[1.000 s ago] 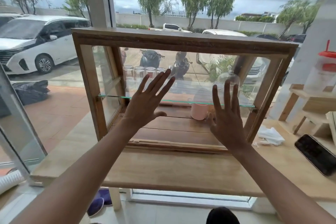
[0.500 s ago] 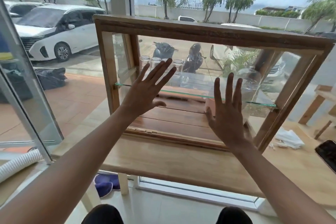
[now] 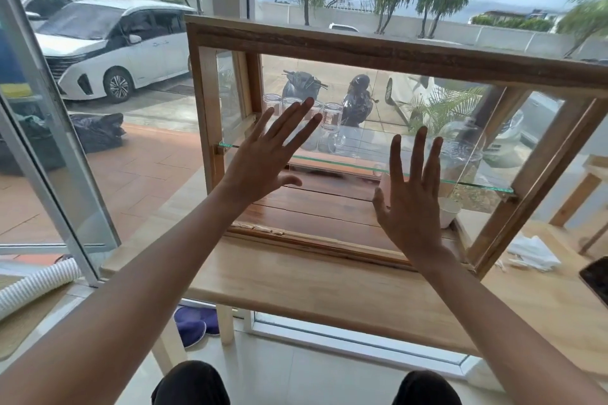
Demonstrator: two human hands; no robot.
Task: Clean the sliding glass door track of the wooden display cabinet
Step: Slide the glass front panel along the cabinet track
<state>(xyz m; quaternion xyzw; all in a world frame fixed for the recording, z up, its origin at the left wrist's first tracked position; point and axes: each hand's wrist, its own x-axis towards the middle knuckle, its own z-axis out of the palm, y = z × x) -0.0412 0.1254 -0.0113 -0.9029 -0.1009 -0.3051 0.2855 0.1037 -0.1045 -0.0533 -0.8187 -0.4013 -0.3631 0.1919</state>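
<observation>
On the pale worktop by the window stands our wooden cabinet. Left hand and right hand lie flat on its glass door, fingers spread, gripping nothing; the track runs below our fingertips.

Brown wooden cabinet, green-edged glass shelf, white ribbed hose, dark blue slippers, white cloth.

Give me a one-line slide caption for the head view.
Both open hands, left hand and right hand, spread flat at the wooden display cabinet's sliding glass front, above the bottom track.
</observation>
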